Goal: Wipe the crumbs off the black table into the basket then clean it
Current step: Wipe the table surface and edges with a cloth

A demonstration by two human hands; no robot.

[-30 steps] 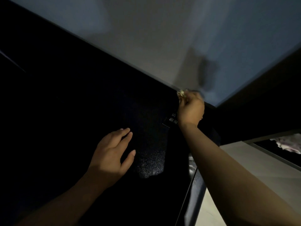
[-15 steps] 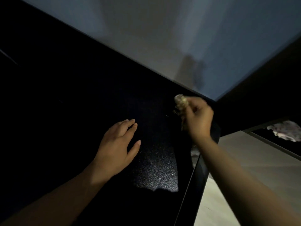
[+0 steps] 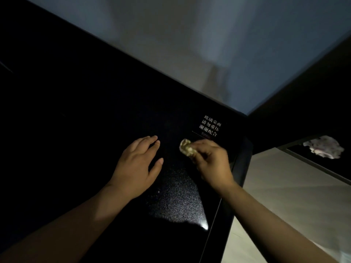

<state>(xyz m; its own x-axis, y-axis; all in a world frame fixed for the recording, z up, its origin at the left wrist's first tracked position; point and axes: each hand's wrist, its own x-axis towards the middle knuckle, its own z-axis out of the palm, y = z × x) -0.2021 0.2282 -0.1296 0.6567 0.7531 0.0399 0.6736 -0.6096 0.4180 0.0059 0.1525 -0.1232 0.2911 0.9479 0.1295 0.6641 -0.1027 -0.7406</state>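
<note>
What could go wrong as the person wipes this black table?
The right hand holds the crumpled pale wad near the glossy black table's right edge; no basket shows there, so crumbs may hit the floor. The left hand rests flat on the glass, which the white-lettered label says not to load heavily.

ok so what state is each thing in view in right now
left hand: fingers straight, palm down on the table
right hand: fingers curled round the wad
crumpled pale yellow wad: bunched up, gripped, at the table surface beside the label
glossy black table: speckled glare patch near the hands; crumbs too dark to tell
white-lettered label: flat near the table corner, uncovered
crumpled whitish clump: lying apart on a lower dark surface, untouched
</note>
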